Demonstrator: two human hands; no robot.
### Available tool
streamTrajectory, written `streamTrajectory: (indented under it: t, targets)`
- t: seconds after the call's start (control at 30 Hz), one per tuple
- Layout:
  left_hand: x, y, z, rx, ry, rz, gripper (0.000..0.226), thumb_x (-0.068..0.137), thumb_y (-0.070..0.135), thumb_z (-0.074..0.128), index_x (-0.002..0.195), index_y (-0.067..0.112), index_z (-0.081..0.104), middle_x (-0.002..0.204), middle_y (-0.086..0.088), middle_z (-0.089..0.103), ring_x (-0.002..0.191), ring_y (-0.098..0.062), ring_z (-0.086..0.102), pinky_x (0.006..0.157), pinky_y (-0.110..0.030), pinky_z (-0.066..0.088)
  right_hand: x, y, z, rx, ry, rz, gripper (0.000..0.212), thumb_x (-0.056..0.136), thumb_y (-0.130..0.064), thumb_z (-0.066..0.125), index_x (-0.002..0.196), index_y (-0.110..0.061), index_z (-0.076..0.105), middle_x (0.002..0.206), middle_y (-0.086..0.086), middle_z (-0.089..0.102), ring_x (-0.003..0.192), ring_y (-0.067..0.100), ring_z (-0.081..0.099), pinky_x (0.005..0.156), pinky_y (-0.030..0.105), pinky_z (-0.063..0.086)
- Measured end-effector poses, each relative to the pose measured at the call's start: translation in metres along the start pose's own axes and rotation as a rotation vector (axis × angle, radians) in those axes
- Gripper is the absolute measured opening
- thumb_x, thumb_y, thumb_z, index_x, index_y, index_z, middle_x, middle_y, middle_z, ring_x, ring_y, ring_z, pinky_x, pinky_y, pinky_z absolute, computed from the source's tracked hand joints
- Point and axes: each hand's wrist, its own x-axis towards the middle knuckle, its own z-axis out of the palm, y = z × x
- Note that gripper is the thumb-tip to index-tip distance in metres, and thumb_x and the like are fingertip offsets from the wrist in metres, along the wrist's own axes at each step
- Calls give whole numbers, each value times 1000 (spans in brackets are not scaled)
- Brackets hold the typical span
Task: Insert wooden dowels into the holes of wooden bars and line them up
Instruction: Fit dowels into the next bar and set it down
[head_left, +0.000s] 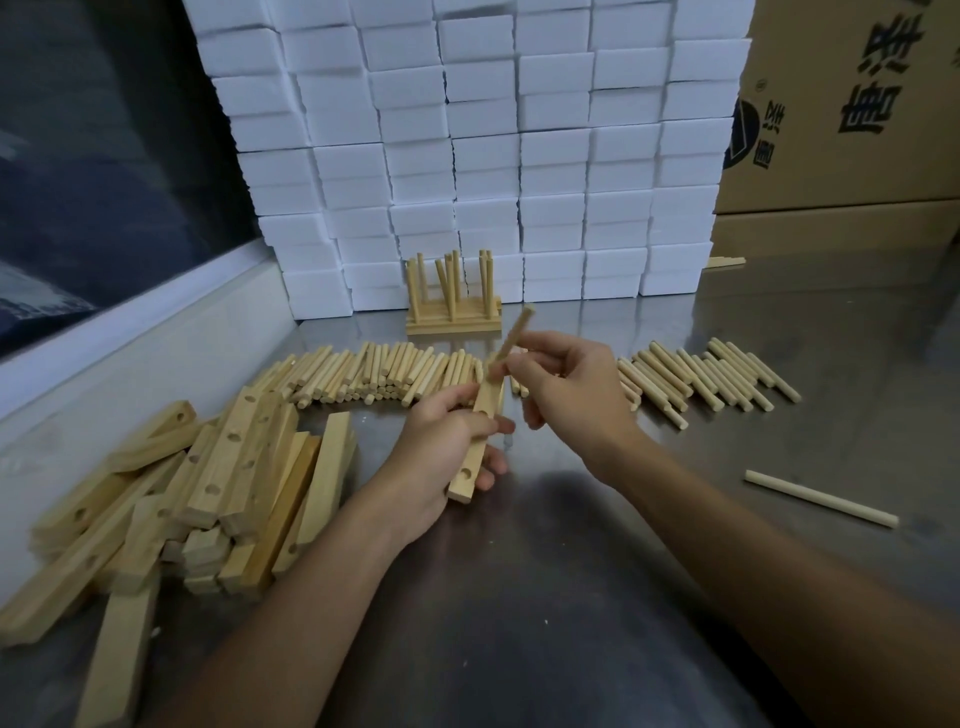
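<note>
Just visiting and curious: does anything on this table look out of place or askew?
One dowel lies alone at the right, apart from the rows of dowels. The pile of bars at the left is jumbled and crisscrossed.

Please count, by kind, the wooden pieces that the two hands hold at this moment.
Wooden bar: 1, in the left hand
Dowel: 1, in the right hand
Total: 2
</note>
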Motion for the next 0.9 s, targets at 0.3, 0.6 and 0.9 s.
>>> streamTrajectory:
  t: [0.3,0.6,0.9]
  targets:
    - [3,4,-6,-220,154,-75,9,98,7,55,101,9,63,96,-13,73,47,-18,57,35,-20,37,3,35,-1,-924,-189,-89,43,97,-39,54,138,-26,52,128,2,57,119,22,54,101,43,44]
    - [7,0,-8,-235,180,-58,12,100,4,49,108,6,58,85,-14,66,44,-18,52,34,-20,33,0,33,5,-1197,-132,-205,31,95,-50,51,104,-28,71,103,-4,63,103,23,59,86,39,41]
    - [10,-3,-10,-224,212,-50,28,100,14,54,128,14,54,92,-15,70,44,-16,56,33,-20,33,-3,25,13,-1179,-75,-149,13,87,-31,59,93,-20,62,87,-2,63,82,22,60,66,32,46]
